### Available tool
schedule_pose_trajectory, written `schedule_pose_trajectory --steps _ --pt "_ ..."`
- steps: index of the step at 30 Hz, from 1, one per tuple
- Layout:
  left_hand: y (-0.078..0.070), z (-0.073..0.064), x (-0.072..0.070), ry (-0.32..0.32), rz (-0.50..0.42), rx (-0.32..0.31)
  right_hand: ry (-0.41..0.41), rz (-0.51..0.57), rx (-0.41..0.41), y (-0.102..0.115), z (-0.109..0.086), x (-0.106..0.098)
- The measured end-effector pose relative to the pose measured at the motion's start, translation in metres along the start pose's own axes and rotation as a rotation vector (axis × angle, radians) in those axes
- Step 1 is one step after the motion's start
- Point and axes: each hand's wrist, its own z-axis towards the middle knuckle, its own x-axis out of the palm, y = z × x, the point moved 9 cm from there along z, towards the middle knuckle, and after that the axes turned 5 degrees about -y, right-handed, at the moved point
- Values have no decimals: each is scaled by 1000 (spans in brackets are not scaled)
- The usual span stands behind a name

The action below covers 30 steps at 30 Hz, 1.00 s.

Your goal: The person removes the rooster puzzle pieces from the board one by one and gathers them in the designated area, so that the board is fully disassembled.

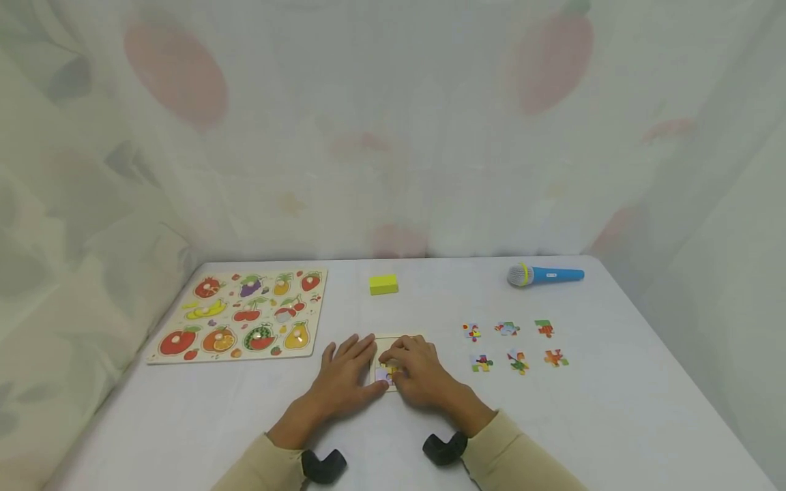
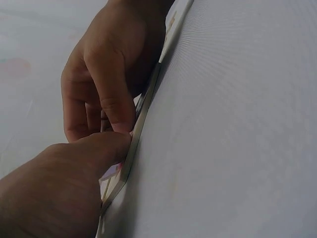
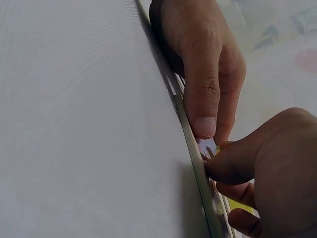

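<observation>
A small wooden jigsaw tray lies in front of me, with a few picture pieces set in its lower left part. My left hand rests along the tray's left side, fingers extended, its thumb pressing near the front edge. From the right, my right hand reaches over the tray with bent fingers, its thumb and fingertips down at a jigsaw piece with yellow on it. The hand hides most of that piece and the tray's right part. Both thumbs are close together in the wrist views.
Several loose jigsaw pieces lie in two rows to the right. A fruit peg puzzle board sits at the left. Behind the tray is a yellow block, and a blue toy microphone lies at the back right. Patterned curtains enclose the table.
</observation>
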Motion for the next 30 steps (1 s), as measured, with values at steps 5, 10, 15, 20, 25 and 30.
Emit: schedule_pose_trajectory --steps 5,10,15,20,25,30 --pt "1 -1 0 -2 -5 5 -13 37 -63 6 -2 -3" --pt "1 -1 1 0 1 8 -10 36 -129 12 -4 -5" --pt "1 -1 1 -4 6 15 26 6 -153 13 -4 -2" --pt "1 -1 -1 -6 7 25 46 -5 -154 13 -4 0" --pt "1 -1 -2 -3 4 22 27 -39 -188 16 -5 -1" --pt "1 -1 -1 7 -11 12 -42 -40 -213 20 -7 -15"
